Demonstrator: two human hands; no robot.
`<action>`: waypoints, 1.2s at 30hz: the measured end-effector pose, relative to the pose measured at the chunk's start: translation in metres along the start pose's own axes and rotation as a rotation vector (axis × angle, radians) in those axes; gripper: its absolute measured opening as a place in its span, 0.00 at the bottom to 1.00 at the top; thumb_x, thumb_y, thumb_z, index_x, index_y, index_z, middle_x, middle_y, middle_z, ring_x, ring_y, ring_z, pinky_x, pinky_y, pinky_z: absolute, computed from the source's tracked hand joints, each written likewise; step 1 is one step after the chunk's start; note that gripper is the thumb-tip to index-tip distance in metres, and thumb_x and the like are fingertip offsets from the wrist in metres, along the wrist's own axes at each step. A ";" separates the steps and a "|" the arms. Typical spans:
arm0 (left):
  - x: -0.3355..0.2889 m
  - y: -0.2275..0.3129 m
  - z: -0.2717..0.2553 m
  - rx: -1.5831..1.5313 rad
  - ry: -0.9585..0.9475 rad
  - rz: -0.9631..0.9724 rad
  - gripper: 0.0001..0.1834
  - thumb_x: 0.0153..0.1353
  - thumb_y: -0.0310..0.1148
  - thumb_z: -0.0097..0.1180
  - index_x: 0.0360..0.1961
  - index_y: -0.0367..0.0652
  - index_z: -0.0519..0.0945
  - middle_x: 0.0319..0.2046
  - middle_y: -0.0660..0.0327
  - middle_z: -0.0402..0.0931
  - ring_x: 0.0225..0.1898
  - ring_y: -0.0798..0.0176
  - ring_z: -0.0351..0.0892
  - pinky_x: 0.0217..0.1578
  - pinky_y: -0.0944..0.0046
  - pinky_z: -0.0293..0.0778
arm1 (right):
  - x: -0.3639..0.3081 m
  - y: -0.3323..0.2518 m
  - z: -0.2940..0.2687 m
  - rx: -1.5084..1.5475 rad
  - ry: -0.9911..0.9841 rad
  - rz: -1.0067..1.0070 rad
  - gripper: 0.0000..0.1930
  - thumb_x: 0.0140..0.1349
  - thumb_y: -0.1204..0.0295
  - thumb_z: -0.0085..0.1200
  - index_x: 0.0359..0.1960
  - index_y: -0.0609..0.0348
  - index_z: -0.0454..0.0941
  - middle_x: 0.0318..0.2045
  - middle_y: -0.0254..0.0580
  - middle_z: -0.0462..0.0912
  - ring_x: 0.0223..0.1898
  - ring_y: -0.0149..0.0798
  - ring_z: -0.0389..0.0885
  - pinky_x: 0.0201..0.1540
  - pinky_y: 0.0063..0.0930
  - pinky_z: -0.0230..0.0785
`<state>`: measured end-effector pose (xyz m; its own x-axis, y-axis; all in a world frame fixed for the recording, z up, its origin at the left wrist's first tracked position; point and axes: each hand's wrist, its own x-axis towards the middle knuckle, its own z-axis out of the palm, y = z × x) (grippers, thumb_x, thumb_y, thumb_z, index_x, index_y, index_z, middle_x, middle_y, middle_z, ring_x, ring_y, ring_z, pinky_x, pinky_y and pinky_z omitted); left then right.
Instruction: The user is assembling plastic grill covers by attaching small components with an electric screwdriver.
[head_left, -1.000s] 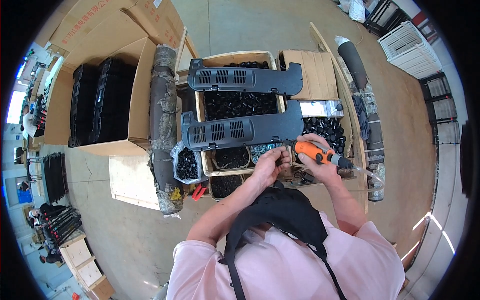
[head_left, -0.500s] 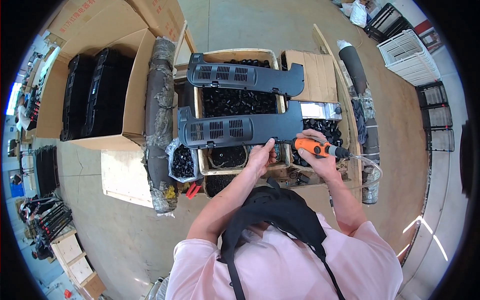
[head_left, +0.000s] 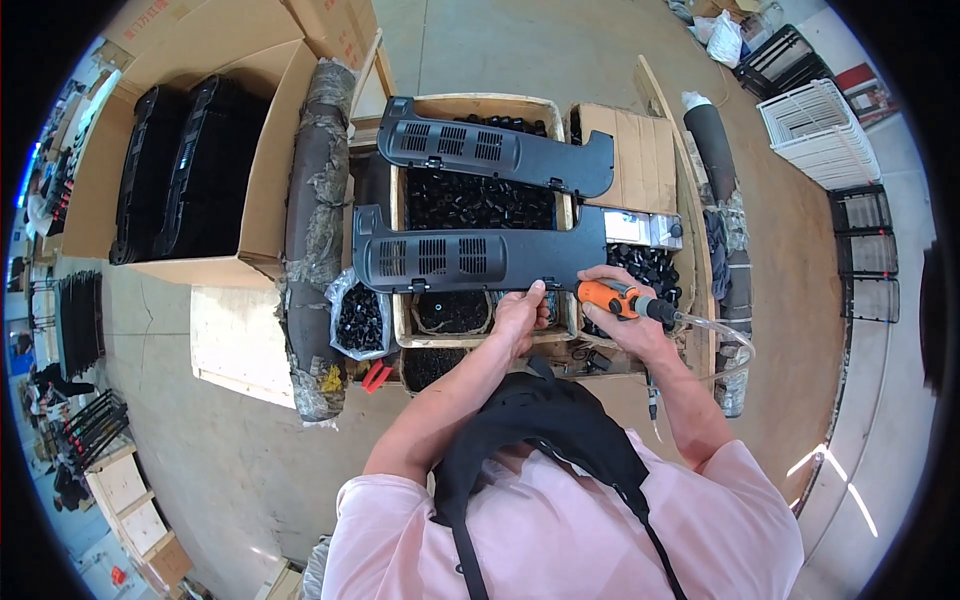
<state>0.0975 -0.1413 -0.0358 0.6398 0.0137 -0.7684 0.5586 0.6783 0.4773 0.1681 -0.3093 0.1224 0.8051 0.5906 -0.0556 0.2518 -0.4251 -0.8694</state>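
A dark grey plastic panel (head_left: pixel 520 258) with three vent grilles lies across the wooden bins in front of me. My left hand (head_left: pixel 519 316) pinches its near edge, the thumb by a small black clip. My right hand (head_left: pixel 635 325) is wrapped round an orange air screwdriver (head_left: pixel 607 297), held sideways with its nose to the left, close to the panel's near edge. Whether the tip touches the panel is hidden. A clear hose (head_left: pixel 725 330) curves away from the tool's back end. Beyond lies a second, matching panel (head_left: pixel 545 160).
Wooden bins (head_left: pixel 398 315) hold many small black parts. A plastic bag (head_left: pixel 360 322) of black pieces and red-handled pliers (head_left: pixel 376 375) are at left. Wrapped rolls flank the bench. A cardboard box (head_left: pixel 265 215) holds upright black panels. A flat cardboard piece (head_left: pixel 630 160) lies at right.
The screwdriver and my right hand have shifted slightly left, toward my left thumb. My left hand keeps its pinch on the panel edge. The whole view has tilted a little.
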 end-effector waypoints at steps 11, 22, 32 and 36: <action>0.001 -0.001 -0.002 -0.009 -0.001 0.012 0.18 0.76 0.46 0.58 0.35 0.43 0.81 0.27 0.66 0.77 0.26 0.70 0.75 0.26 0.67 0.74 | 0.003 -0.009 0.002 -0.101 -0.059 0.015 0.23 0.57 0.74 0.68 0.57 0.53 0.81 0.44 0.42 0.90 0.43 0.37 0.89 0.51 0.31 0.81; 0.001 -0.002 0.000 0.042 0.017 0.036 0.19 0.76 0.47 0.58 0.33 0.42 0.81 0.25 0.66 0.77 0.24 0.70 0.74 0.23 0.68 0.73 | 0.003 -0.017 -0.004 -0.109 -0.137 -0.048 0.25 0.56 0.75 0.68 0.58 0.57 0.80 0.51 0.44 0.88 0.53 0.40 0.88 0.58 0.33 0.79; 0.000 -0.003 0.003 0.045 0.039 0.050 0.21 0.76 0.48 0.56 0.30 0.43 0.79 0.24 0.66 0.76 0.21 0.70 0.72 0.23 0.66 0.72 | 0.015 -0.016 -0.001 0.293 0.080 0.055 0.26 0.57 0.79 0.66 0.59 0.60 0.77 0.51 0.44 0.88 0.52 0.34 0.86 0.58 0.32 0.78; -0.008 -0.001 0.000 0.042 0.014 0.035 0.19 0.77 0.47 0.55 0.36 0.42 0.80 0.28 0.65 0.77 0.26 0.69 0.75 0.26 0.66 0.75 | 0.014 -0.025 -0.015 0.113 0.067 -0.041 0.26 0.58 0.79 0.67 0.60 0.62 0.76 0.53 0.46 0.87 0.54 0.35 0.85 0.59 0.32 0.78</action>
<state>0.0914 -0.1421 -0.0300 0.6522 0.0471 -0.7566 0.5581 0.6456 0.5213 0.1812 -0.3010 0.1509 0.8305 0.5570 0.0111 0.2263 -0.3191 -0.9203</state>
